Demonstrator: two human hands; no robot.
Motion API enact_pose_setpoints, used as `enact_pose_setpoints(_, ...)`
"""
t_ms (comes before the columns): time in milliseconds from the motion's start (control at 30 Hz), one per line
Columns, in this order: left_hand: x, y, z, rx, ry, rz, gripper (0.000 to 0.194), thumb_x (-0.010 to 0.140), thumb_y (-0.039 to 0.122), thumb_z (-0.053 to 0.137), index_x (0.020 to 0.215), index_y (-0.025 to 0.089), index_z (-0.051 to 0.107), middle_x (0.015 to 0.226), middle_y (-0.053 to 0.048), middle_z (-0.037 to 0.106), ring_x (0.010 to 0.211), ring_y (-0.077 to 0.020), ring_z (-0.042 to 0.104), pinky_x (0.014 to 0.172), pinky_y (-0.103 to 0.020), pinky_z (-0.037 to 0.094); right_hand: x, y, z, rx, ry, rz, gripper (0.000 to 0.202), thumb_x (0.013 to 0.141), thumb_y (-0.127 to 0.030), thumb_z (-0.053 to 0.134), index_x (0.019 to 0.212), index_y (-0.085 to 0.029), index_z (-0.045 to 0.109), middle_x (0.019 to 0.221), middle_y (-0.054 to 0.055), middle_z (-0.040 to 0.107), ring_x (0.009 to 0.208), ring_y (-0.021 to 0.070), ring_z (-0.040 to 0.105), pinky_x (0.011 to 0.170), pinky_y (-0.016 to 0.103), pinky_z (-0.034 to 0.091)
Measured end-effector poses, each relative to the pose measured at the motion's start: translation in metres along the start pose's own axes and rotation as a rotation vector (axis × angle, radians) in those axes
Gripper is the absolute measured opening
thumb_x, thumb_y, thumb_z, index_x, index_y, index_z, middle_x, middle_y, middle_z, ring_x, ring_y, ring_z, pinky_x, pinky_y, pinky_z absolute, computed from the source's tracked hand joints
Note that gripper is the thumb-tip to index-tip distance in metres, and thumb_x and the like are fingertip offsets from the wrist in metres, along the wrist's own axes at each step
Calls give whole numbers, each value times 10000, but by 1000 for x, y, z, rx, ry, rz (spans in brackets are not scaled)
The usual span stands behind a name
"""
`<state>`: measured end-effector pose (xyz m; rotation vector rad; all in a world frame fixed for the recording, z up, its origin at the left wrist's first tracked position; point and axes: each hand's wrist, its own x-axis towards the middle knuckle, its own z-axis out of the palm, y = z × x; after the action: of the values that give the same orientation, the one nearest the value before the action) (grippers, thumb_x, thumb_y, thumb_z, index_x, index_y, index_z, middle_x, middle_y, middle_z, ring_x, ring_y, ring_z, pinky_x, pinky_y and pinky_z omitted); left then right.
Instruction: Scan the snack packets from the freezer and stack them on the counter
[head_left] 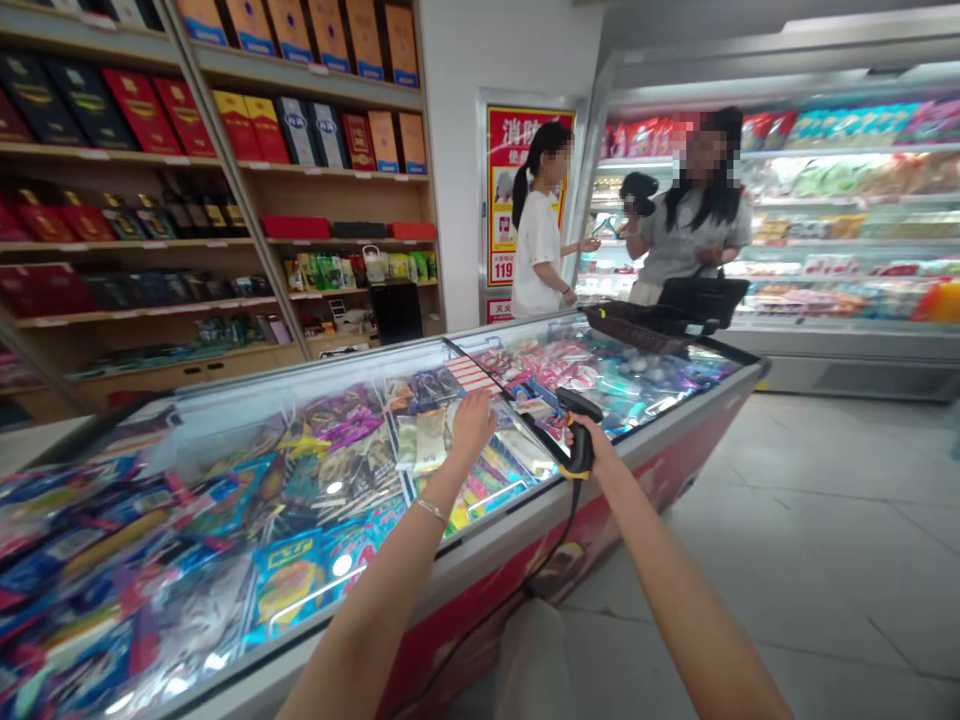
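My right hand (589,445) is wrapped around the grip of a black and yellow handheld barcode scanner (577,462), held over the near edge of a chest freezer (480,590). A dark cable (568,525) runs down from the grip in front of the freezer. My left hand (472,425) is over the glass top, its fingers stretched forward and slightly bent, with nothing visible in them. Whether it touches the glass I cannot tell. Just beyond its fingertips is a red-and-white striped patch (472,375). Under the glass lie several packaged frozen goods (352,460), sorted into sections.
Two people (536,235) stand beyond the freezer; one holds a dark object (640,192). A black tray-like basket (637,328) rests on the freezer's far end. Shelves of boxes (244,125) line the left wall. A lit display refrigerator (847,220) stands at right, with tiled floor (817,540) before it.
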<state>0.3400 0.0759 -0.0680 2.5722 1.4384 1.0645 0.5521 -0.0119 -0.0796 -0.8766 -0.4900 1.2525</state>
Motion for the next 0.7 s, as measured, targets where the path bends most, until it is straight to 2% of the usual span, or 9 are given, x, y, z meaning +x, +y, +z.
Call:
enact_pose_setpoints(133,17,13,33,-122,-85,-67,364,880,202,465,1239,167,512,1216,-122,604,1160,-226,541,984,-352,415,9,-3,-13,7,26,-6,93,721,-221,655,738,-170,580,645,-6,595,428,65,475,376,173,430)
enact_pose_setpoints(333,45,16,70,-281,-119,-141,321,877,262,528,1191,195,553,1140,-98,644,1081,-205,583,937,-340,430,17,0,-17,26,31,5,74,730,-220,640,742,-170,587,635,0,602,431,76,482,378,187,434)
enact_pose_setpoints(433,59,19,82,-291,-154,-177,389,831,306,612,1195,182,550,1098,-94,654,1041,-206,600,887,-311,441,22,3,-20,-10,41,17,98,741,-242,644,740,-169,578,609,6,596,426,85,486,386,197,439)
enact_pose_setpoints(533,68,22,88,-236,-256,-205,475,750,356,707,1161,165,562,1077,-99,659,1008,-220,611,836,-298,445,25,4,-21,-15,44,49,101,755,-245,637,733,-166,578,586,9,591,424,88,486,390,198,444)
enact_pose_setpoints(633,72,24,92,-185,-355,-196,512,684,329,767,1129,159,577,1113,-108,656,1034,-232,605,840,-293,440,26,5,-20,9,66,30,84,763,-210,623,707,-163,579,596,16,606,428,85,493,385,189,446)
enact_pose_setpoints(700,72,24,95,-177,-377,-182,514,672,285,775,1131,161,582,1127,-111,656,1054,-237,599,855,-296,437,27,5,-18,3,84,18,90,766,-197,617,692,-162,579,595,19,610,425,84,497,383,186,449)
